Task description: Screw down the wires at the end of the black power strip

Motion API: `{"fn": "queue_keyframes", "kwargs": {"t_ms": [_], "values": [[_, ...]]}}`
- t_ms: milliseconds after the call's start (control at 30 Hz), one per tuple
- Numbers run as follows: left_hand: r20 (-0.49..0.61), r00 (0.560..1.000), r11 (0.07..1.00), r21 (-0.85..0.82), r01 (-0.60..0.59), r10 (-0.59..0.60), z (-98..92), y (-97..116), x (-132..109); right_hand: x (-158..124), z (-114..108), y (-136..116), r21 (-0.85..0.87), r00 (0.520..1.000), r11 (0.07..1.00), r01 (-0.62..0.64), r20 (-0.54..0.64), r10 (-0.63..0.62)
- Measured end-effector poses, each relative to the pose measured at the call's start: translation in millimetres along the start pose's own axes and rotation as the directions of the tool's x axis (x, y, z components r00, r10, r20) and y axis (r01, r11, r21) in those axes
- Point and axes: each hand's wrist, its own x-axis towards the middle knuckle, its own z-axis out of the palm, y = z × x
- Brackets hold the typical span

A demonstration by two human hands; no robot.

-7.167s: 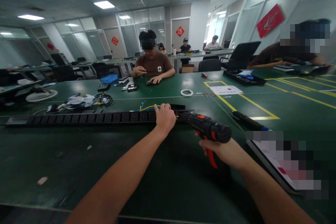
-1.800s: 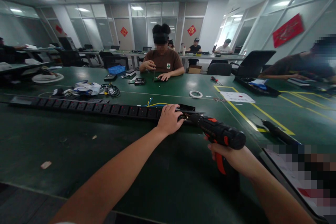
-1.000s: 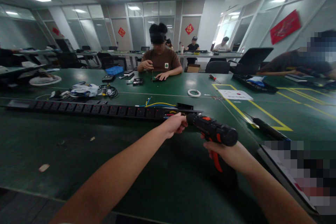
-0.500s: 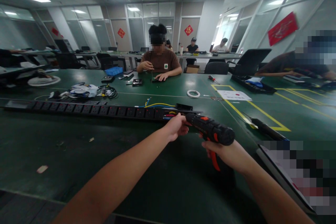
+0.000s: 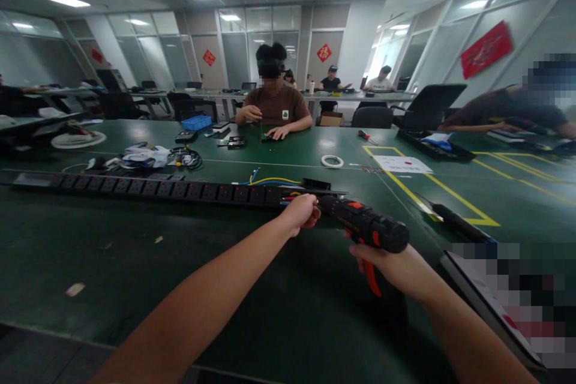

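Note:
My right hand point(image 5: 382, 258) is wrapped round the grip of a black and orange cordless drill point(image 5: 366, 222), whose nose points left. Close to that nose, my left hand point(image 5: 302, 214) is closed, fingers curled together; what they pinch is too small to make out. Just behind my left hand lies the right end of a long black power strip point(image 5: 180, 189) with a row of sockets. Coloured wires show at that end, and blue and yellow wires point(image 5: 274, 180) stick out behind it, beside a small black part point(image 5: 316, 184).
On the green table point(image 5: 216, 288) lie a white tape roll point(image 5: 332, 161), a black pen-shaped tool point(image 5: 463, 223), a paper sheet point(image 5: 402, 164), bagged cables point(image 5: 148, 156) and a red-handled screwdriver point(image 5: 365, 135). A co-worker point(image 5: 274, 105) sits across the table; another person is at the right.
The drill has shifted slightly right, its nose a little farther from my left hand. My left fingers are curled more tightly. The power strip appears unmoved.

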Motion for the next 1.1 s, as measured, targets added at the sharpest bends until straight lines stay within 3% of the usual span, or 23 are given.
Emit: {"fn": "queue_keyframes", "kwargs": {"t_ms": [133, 233, 300, 367, 433, 567, 833, 1100], "values": [[-0.064, 0.993, 0.977, 0.195, -0.082, 0.097, -3.6, 4, 5, -1, -2, 1, -0.007, 1.0, 1.0, -0.012, -0.007, 0.012], [-0.086, 0.979, 0.91, 0.391, -0.137, 0.184, -8.7, 9, 8, -1, -5, 3, -0.007, 1.0, 1.0, -0.017, -0.009, 0.017], [-0.041, 0.942, 0.619, 0.763, -0.185, 0.332, -10.1, 13, 7, 0, -6, 6, -0.01, 1.0, 1.0, -0.024, -0.018, 0.023], [-0.019, 0.92, 0.395, 0.906, -0.15, 0.392, -9.2, 15, 7, 1, -8, 8, -0.012, 0.999, 0.999, -0.036, -0.025, 0.036], [0.011, 0.901, 0.253, 0.958, -0.133, 0.434, -7.2, 15, 8, 1, -8, 10, -0.006, 0.999, 0.999, -0.041, -0.029, 0.041], [0.077, 0.867, 0.08, 0.988, -0.133, 0.492, -5.4, 13, 17, 1, -9, 11, 0.012, 0.999, 1.0, -0.027, -0.021, 0.027], [0.145, 0.811, -0.087, 0.989, -0.116, 0.567, -10.2, 3, 26, 2, -10, 14, 0.003, 0.999, 1.0, -0.023, -0.032, 0.023], [0.162, 0.798, -0.104, 0.987, -0.125, 0.58, -10.4, 3, 24, -3, -10, 3, 0.031, 0.999, 0.999, -0.035, -0.021, 0.036]]}}
